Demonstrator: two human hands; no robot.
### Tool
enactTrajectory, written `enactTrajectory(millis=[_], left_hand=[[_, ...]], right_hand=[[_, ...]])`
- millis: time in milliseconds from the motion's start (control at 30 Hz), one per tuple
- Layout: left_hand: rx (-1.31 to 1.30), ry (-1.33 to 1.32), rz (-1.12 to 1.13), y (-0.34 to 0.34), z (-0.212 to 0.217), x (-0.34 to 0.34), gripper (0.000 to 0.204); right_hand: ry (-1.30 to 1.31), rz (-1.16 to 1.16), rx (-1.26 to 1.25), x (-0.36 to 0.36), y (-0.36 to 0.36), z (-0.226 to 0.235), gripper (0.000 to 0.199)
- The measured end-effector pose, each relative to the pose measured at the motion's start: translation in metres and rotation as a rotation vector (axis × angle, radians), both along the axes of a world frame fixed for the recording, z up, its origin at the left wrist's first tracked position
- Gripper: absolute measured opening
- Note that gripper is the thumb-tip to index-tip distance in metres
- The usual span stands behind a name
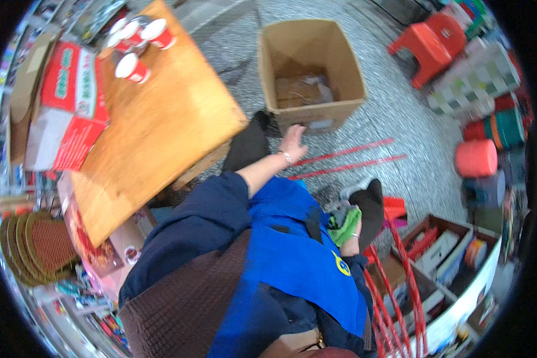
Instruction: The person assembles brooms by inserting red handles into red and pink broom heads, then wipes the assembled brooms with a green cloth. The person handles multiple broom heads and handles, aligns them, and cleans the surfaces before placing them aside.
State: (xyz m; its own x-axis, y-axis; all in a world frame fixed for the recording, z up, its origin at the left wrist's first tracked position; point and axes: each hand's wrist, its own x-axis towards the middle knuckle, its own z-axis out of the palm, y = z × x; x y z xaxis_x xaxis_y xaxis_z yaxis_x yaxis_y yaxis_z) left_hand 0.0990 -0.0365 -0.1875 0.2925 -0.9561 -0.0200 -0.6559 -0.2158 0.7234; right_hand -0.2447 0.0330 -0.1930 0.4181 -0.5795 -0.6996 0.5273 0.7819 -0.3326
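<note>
My left hand (292, 145) reaches forward with its fingers stretched out and nothing in them. Its fingertips are at the near lower side of an open cardboard box (312, 112); whether they touch it I cannot tell. Inside the box lies some clear or whitish plastic (323, 90). Down by my right leg, my right hand (352, 239) is closed round a crumpled green and grey cloth (345, 223), which hides part of the fingers. Two thin red sticks (346, 167) lie on the floor just right of my left hand. A blue apron (304, 250) covers my lap.
At the left stands a wooden table (167, 113) with several red-and-white paper cups (132, 68) and a red-and-white carton (71, 101). Red poles (400, 298) lean near a divided box (453, 250) at lower right. A red stool (432, 45) and bins (476, 159) line the right.
</note>
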Motion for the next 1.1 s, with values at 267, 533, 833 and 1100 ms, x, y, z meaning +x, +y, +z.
enactTrajectory(millis=[267, 533, 833, 1100], left_hand=[[0.324, 1.648, 0.501, -0.016, 0.010, 0.043, 0.106], [0.173, 1.833, 0.881, -0.089, -0.020, 0.087, 0.072], [0.094, 1.948, 0.973, -0.081, -0.042, 0.085, 0.040], [-0.169, 2.077, 0.871, -0.038, -0.070, 0.067, 0.030]], right_hand=[[-0.109, -0.072, 0.048, 0.000, 0.017, -0.005, 0.055], [0.128, 0.019, 0.067, 0.001, 0.013, 0.000, 0.060], [0.085, -0.091, 0.090, -0.007, 0.020, 0.017, 0.052], [0.180, -0.012, 0.069, -0.002, 0.016, 0.014, 0.053]])
